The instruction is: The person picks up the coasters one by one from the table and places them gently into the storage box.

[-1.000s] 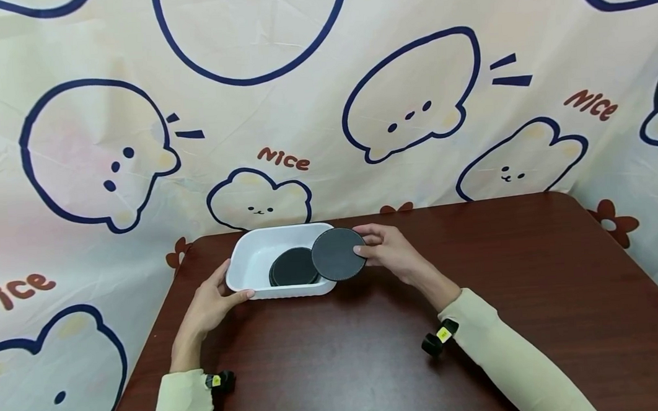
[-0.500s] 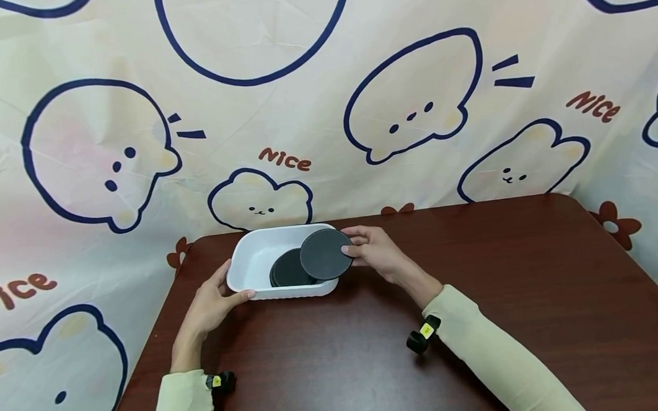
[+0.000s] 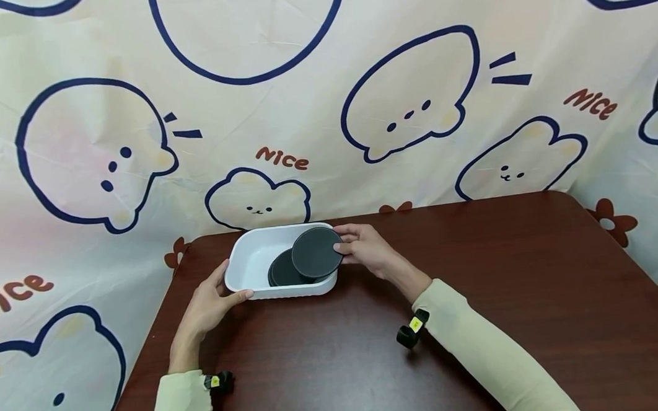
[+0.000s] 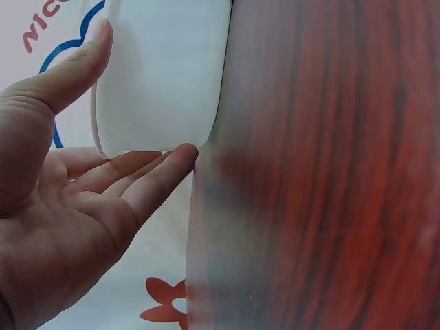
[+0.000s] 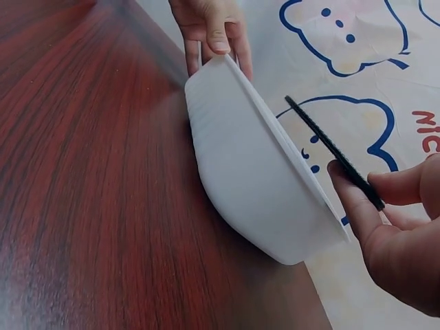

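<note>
A white rectangular basin (image 3: 253, 259) with rounded corners sits on the table. My left hand (image 3: 208, 302) holds its left end, thumb on the front rim and fingers against the end wall, as the left wrist view shows. Inside the basin, toward the right, lie dark round coasters (image 3: 282, 269), stacked slightly off centre. My right hand (image 3: 367, 250) pinches another dark round coaster (image 3: 316, 253) by its right edge, thumb on top and fingers below. In the right wrist view this thin coaster (image 5: 330, 148) is above the basin's rim, apart from it.
The dark brown wooden table (image 3: 325, 354) extends to the front and right. Behind it hangs a pale curtain (image 3: 325, 125) with cartoon drawings, close to the table's back edge. Each wrist bears a small black camera, such as the right one (image 3: 412, 329).
My right hand has moved left with the coaster, from the basin's right rim to over its right part and the coasters inside. The left hand and the basin stay in place.
</note>
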The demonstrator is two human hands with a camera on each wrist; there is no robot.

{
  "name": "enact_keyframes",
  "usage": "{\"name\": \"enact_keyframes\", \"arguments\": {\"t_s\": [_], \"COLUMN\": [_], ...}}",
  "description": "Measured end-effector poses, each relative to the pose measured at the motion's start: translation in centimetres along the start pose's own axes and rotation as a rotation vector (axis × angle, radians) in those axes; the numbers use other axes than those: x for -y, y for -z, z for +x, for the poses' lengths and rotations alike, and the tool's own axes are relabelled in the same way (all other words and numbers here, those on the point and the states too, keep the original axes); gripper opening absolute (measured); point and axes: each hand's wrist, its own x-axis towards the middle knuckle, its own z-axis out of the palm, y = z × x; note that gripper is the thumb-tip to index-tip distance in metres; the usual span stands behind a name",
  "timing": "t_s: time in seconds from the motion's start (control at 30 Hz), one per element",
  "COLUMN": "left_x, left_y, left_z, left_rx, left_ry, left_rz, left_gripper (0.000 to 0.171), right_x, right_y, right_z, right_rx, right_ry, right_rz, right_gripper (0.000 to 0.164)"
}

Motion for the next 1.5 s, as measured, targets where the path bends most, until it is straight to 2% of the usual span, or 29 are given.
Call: {"name": "enact_keyframes", "arguments": {"t_s": [0.33, 0.9, 1.17, 1.5], "left_x": [-0.2, -0.1, 0.0, 0.0], "left_y": [-0.2, 0.1, 0.0, -0.1], "left_z": [0.0, 0.3, 0.2, 0.3], "left_rx": [-0.004, -0.020, -0.015, -0.022], "left_ry": [-0.003, -0.022, 0.002, -0.007], "left_rz": [-0.010, -0.001, 0.003, 0.003], "left_gripper": [0.109, 0.108, 0.111, 0.111], "right_x": [0.4, 0.8, 0.4, 0.5], "right_y": [-0.9, -1.9, -3.2, -4.6], "right_z": [0.6, 1.8, 2.4, 2.8], "right_rx": [-0.004, -0.019, -0.003, -0.001], "right_ry": [-0.023, -0.040, -0.042, -0.028], "right_rz": [-0.019, -0.002, -0.049, -0.113], "right_gripper": [0.055, 0.052, 0.052, 0.049]}}
